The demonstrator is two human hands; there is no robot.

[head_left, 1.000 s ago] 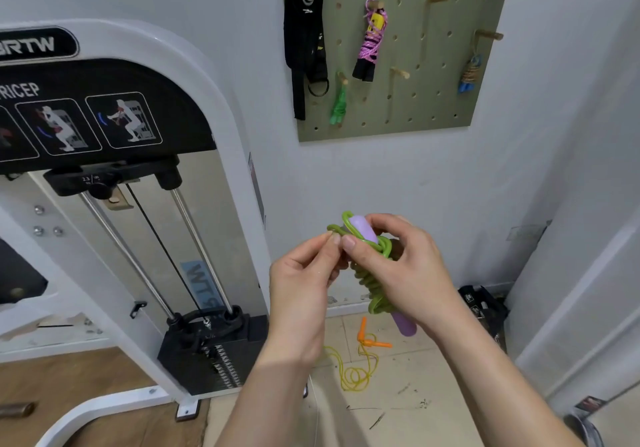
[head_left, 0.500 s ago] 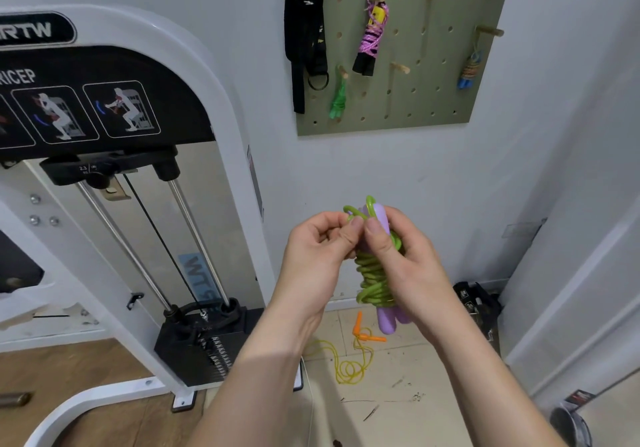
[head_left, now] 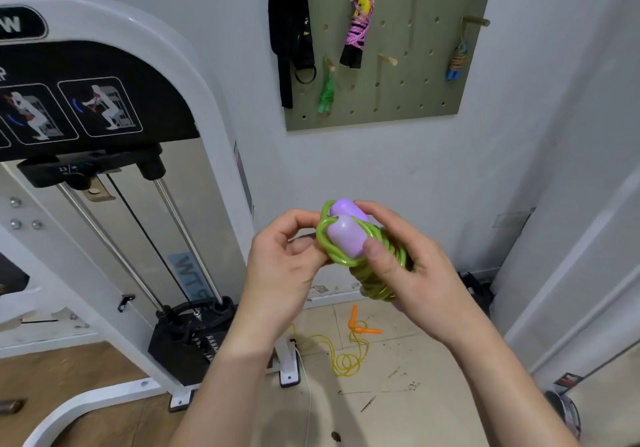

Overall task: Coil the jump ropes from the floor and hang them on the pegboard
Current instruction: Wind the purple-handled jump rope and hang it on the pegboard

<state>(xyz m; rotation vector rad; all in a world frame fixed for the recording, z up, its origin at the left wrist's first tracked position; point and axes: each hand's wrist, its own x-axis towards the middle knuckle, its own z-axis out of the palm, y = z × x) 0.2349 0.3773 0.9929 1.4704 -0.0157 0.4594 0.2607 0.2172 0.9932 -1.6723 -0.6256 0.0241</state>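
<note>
Grips coiled green jump rope (head_left: 379, 268) in right hand (head_left: 412, 273), pinches its loop with left hand (head_left: 280, 266), seemingly securing the wrap.

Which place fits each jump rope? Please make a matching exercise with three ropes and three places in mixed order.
Column 1
1. green jump rope with purple handles
2. yellow jump rope with orange handles
3. pink jump rope

Column 2
A. hanging on the pegboard
B. held by the left hand and the right hand
C. lying on the floor

Pairs: 1-B, 2-C, 3-A
</note>
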